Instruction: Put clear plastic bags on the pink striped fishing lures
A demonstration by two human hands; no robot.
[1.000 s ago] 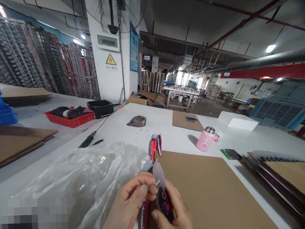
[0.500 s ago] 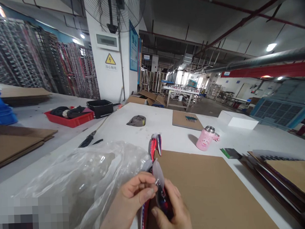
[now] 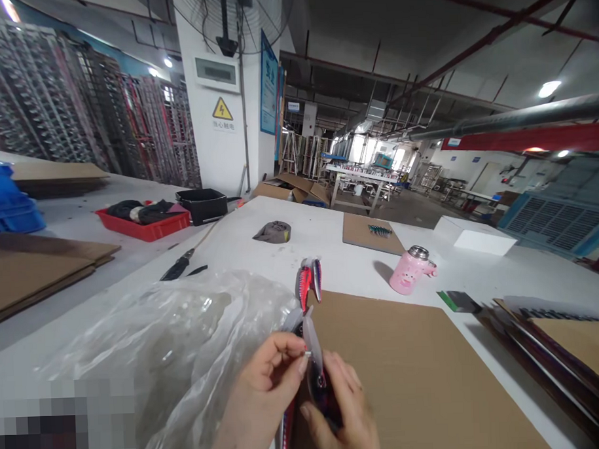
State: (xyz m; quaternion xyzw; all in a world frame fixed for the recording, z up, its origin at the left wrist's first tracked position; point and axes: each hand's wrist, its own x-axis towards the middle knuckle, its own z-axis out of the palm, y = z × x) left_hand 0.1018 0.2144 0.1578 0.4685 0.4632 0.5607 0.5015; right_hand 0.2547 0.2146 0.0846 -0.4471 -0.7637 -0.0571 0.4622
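Note:
My right hand (image 3: 346,403) is wrapped round a dark fishing lure (image 3: 317,387) with a clear plastic lip (image 3: 311,339) pointing away from me. Thumb and fingertips of my left hand (image 3: 275,376) pinch a small shiny metal piece (image 3: 308,354) at the base of that lip; its exact kind is too small to tell. Just beyond lie red and purple fishing lures (image 3: 305,284) on the white table. Another striped lure (image 3: 285,428) lies partly hidden beneath my left hand and wrist.
Crumpled clear plastic bag (image 3: 185,340) on the left, cardboard sheet (image 3: 412,358) under and right of my hands. Farther off are a pink flask (image 3: 407,274), a grey cloth (image 3: 273,232), pliers (image 3: 177,265) and a red tray (image 3: 147,228). Stacked cardboard with lures (image 3: 559,346) stands at right.
My left thumb and fingertips have closed together on the small metal piece at the lip. The right hand keeps its hold on the lure. The view has shifted slightly.

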